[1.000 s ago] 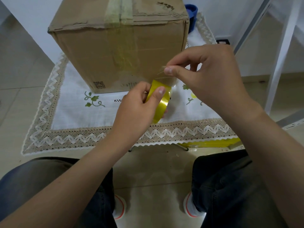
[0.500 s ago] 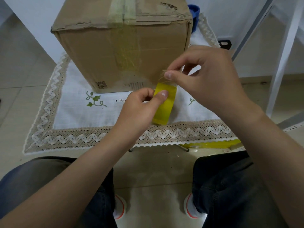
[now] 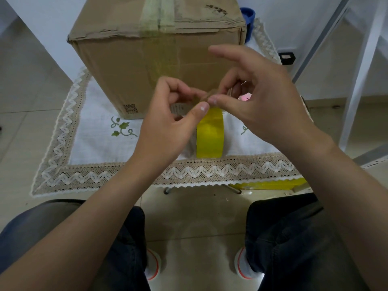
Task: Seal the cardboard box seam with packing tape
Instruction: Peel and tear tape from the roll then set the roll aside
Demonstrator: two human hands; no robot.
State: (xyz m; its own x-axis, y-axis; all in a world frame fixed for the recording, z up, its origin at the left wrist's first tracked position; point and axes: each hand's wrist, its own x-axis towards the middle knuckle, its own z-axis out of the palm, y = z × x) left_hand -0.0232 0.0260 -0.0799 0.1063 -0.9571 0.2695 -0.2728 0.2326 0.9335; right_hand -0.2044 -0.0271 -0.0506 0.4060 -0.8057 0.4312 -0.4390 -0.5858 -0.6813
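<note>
A brown cardboard box [image 3: 126, 70] stands on a white lace-edged cloth [image 3: 90, 143]. A pale tape strip [image 3: 157, 15] runs over the box's top seam and down its front face. Below my hands, a yellow packing tape roll [image 3: 210, 133] shows edge-on over the cloth; I cannot tell whether it hangs or rests there. My left hand [image 3: 165, 127] and my right hand [image 3: 262, 101] meet in front of the box, thumbs and fingers pinching the clear free end of tape [image 3: 204, 96] above the roll.
A blue object [image 3: 248, 17] sits behind the box's right corner. White metal frame legs [image 3: 361, 70] rise at the right. A yellow strip [image 3: 268, 184] pokes out under the cloth's front edge. My knees and shoes are below, on a tiled floor.
My left hand let go of the roll's body and rose to pinch the tape end beside my right thumb. The roll turned edge-on and dropped lower.
</note>
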